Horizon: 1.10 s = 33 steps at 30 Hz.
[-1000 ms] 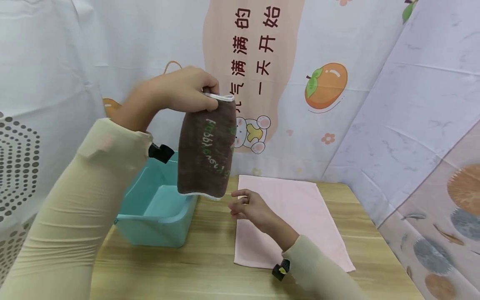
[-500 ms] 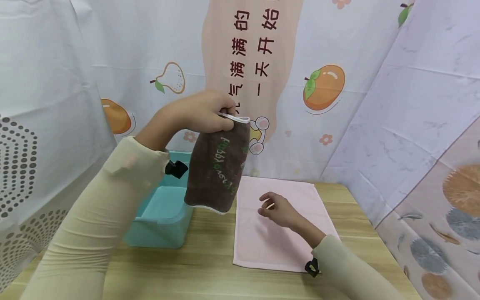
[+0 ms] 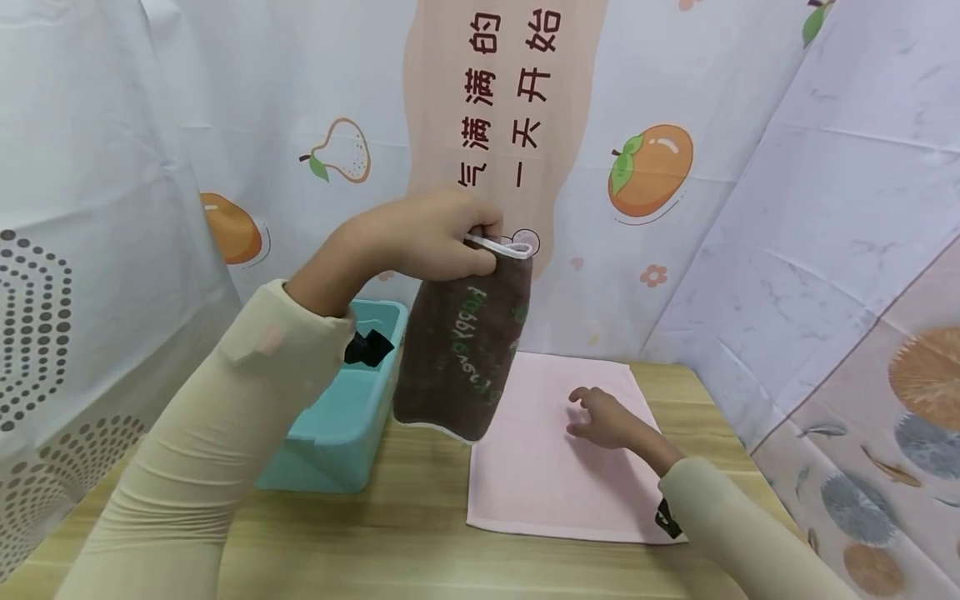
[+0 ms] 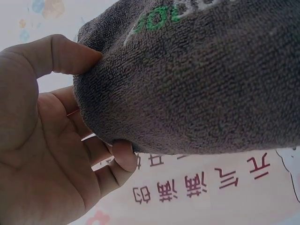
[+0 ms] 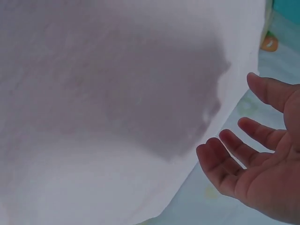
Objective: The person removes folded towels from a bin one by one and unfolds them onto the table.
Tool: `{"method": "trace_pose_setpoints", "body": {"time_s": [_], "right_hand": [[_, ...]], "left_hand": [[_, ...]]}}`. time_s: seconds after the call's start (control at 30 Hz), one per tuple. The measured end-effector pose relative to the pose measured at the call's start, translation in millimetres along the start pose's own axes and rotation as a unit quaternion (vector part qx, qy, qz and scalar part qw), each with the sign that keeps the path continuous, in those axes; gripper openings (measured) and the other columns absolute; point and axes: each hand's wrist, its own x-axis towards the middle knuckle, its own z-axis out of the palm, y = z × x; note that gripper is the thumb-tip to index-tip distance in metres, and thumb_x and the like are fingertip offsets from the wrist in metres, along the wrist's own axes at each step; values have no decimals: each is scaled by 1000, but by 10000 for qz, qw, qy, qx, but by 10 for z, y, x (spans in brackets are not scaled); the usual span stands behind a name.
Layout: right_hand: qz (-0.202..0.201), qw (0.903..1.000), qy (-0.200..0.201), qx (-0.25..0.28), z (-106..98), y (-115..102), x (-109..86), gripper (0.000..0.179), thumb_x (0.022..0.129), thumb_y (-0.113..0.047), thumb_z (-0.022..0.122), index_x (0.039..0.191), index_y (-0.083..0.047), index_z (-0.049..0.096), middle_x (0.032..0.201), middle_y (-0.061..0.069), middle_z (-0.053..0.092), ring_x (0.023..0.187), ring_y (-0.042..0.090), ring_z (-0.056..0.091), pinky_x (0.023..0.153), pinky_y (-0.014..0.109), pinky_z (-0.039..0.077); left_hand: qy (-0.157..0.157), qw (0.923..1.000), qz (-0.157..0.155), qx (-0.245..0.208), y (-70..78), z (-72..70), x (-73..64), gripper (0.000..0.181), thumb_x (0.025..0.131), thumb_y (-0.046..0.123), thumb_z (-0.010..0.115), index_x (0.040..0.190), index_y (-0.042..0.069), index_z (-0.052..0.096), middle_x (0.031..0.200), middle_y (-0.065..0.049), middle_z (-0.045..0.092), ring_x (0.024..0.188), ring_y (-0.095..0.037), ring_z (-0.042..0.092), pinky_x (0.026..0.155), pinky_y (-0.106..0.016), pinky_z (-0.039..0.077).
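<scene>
A folded brown towel [image 3: 461, 350] with white edging and green and white lettering hangs in the air from my left hand [image 3: 427, 237]. Thumb and fingers pinch it at its top edge. The left wrist view shows the thumb on one face of the brown towel [image 4: 197, 84] and fingers behind it. Below and to the right, a pink towel [image 3: 525, 483] lies spread flat on the table. Over that pink towel hovers my right hand [image 3: 603, 419], holding nothing. Its fingers are loosely bent and apart in the right wrist view, where its shadow falls on the pink cloth.
A light blue plastic bin [image 3: 322, 462] stands on the wooden table [image 3: 390, 550] at the left, partly behind my left arm. Printed curtains [image 3: 300, 75] enclose the table at the back and both sides.
My left hand has carried the brown towel to the right and somewhat lower, from beside the bin toward the pink towel. My right hand has moved right, over the pink towel.
</scene>
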Motion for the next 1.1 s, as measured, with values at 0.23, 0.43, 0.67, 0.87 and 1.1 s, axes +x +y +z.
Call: {"method": "trace_pose_setpoints", "body": {"time_s": [0.23, 0.43, 0.67, 0.87, 1.1], "right_hand": [[222, 9986, -224, -436, 3, 158, -21, 60, 87, -23, 79, 134, 5, 55, 120, 28, 57, 102, 48, 55, 91, 61, 47], [179, 9958, -528, -732, 28, 196, -34, 53, 92, -26, 74, 134, 2, 56, 125, 29, 55, 106, 50, 52, 88, 64, 47], [118, 9946, -639, -806, 31, 183, -32, 50, 94, -24, 71, 134, 2, 57, 127, 29, 55, 107, 50, 52, 88, 64, 47], [92, 9943, -636, -854, 37, 198, -20, 50, 94, -25, 72, 134, 1, 57, 127, 29, 55, 107, 49, 53, 88, 63, 48], [108, 9942, -619, -869, 48, 204, -18, 51, 93, -25, 72, 135, 0, 57, 127, 28, 55, 106, 46, 53, 88, 61, 48]], "left_hand": [[-265, 9996, -47, -122, 44, 130, -25, 6, 94, 17, 60, 93, 11, 62, 81, -6, 57, 74, -22, 52, 63, -35, 43], [-498, 9987, -82, -45, 47, 272, -38, 7, 94, 18, 59, 94, 12, 62, 81, -5, 58, 73, -21, 53, 62, -34, 43], [-880, 9961, 38, -110, 98, 455, -99, 7, 95, 18, 58, 92, 13, 62, 78, -2, 60, 71, -17, 56, 60, -31, 47], [-1339, 9906, 98, -280, 151, 591, -176, 8, 95, 17, 58, 90, 13, 62, 79, -1, 61, 74, -16, 58, 62, -31, 49], [-1683, 9847, 66, -448, 21, 826, -155, 10, 92, 16, 58, 83, 13, 60, 75, 1, 57, 66, -15, 53, 58, -29, 42]]}}
